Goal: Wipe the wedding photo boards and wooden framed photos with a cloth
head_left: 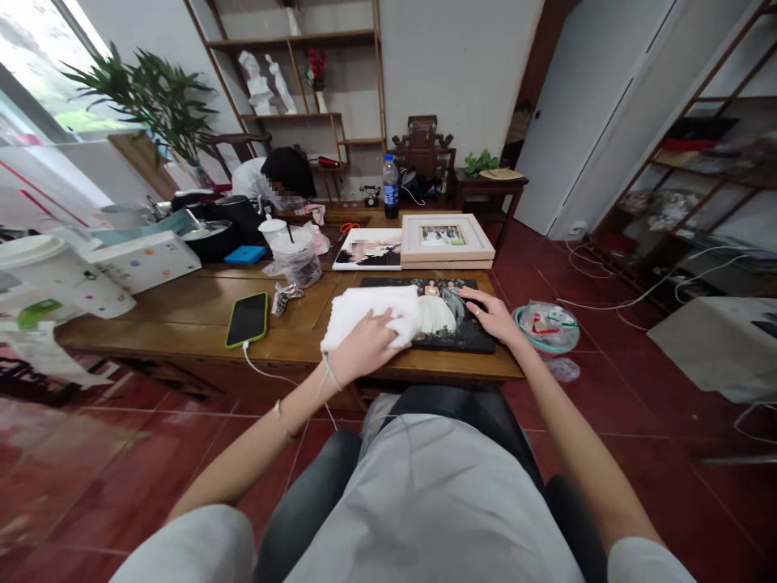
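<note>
A dark wedding photo panel (444, 318) lies flat at the table's front edge, picturing a figure in a white dress beside one in a suit. Over its left part rests a folded white towel (355, 312). My left hand (368, 346) is on the towel, fingers bent into its right side and holding it. My right hand (493, 317) lies on the panel's right side with fingers stretched out, steadying contact along the picture surface. The towel hides the panel's left end.
Behind the panel are a white-edged photo print (369, 249) and stacked light frames (449, 241). A charging phone (248, 320), bagged cup (295, 255) and cola bottle (390, 188) stand around. A person (276, 178) bends at the far side. A bin (548, 325) is right.
</note>
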The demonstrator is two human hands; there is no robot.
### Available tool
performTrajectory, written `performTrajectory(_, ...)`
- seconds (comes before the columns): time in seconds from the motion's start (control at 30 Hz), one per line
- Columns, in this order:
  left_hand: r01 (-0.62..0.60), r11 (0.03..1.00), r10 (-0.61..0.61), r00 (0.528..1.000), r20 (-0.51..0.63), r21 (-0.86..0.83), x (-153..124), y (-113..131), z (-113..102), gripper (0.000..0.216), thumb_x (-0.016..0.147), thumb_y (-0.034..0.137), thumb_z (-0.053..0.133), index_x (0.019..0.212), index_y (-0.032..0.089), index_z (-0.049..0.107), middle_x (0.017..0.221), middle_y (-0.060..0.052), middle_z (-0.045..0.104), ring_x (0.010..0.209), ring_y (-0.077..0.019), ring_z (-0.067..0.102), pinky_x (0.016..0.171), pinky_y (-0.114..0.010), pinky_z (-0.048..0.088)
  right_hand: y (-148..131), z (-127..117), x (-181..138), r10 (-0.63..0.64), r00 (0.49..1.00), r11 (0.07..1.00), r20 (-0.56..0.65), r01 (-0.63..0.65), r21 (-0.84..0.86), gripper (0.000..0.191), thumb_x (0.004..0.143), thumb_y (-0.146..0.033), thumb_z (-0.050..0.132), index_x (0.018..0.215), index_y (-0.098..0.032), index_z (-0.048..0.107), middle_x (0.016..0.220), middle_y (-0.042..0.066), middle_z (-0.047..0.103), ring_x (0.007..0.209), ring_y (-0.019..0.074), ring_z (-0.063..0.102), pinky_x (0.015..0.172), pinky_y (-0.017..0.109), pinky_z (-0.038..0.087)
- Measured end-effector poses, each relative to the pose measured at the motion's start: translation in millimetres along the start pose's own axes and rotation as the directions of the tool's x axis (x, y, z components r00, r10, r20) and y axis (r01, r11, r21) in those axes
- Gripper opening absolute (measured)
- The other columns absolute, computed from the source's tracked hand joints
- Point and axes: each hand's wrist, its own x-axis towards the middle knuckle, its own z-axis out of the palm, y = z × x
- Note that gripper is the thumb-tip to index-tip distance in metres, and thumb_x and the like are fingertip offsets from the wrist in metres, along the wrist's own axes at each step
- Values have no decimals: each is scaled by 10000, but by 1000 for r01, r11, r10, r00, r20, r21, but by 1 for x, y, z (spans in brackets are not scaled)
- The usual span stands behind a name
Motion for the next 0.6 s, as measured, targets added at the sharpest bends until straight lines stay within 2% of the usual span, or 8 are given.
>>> performTrajectory(0.17,-38,996,41,998,42,-84,-33,36,-7,248,946,312,524,879,162,710,1359,-135,567,1324,-340,452,1076,-539,352,-1,-1,0,4,1000,1000,6,-4,4,306,854,-237,542,1108,-268,710,1284,32,646,1277,241,530,1140,497,330)
performTrajectory(0.3,-46,991,51,998,31,-129,-26,41,-6,277,960,328,500,868,167,707,1377,-119,555,1339,-316,440,1092,-514,338,-1,-1,0,6,1000,1000,10,-5,-12,317,858,-232,533,1121,-262,707,1289,35,642,1274,240,533,1145,491,326)
performTrajectory(0.37,-43,992,44,999,9,-122,-11,33,-4,329,973,358,473,853,158,705,1307,-145,606,1278,-311,505,1066,-488,363,-2,-2,0,0,1000,1000,17,1,-14,321,861,-235,529,1130,-257,704,1294,39,639,1275,241,532,1144,489,328)
performTrajectory(0.47,-42,994,45,999,27,-105,20,11,0,371,968,399,478,809,151,702,1073,-149,708,1064,-285,637,961,-400,430,-2,-2,-1,-11,1000,1000,21,12,-17,326,866,-241,522,1139,-249,701,1303,49,632,1275,244,532,1136,490,337)
performTrajectory(0.6,19,994,-18,1000,2,-108,64,-25,9,431,957,447,472,757,139,697,854,-130,718,828,-247,668,793,-316,445,0,-2,-1,-18,1000,1000,20,18,-23,326,871,-250,522,1145,-249,699,1304,52,632,1270,246,537,1130,490,346)
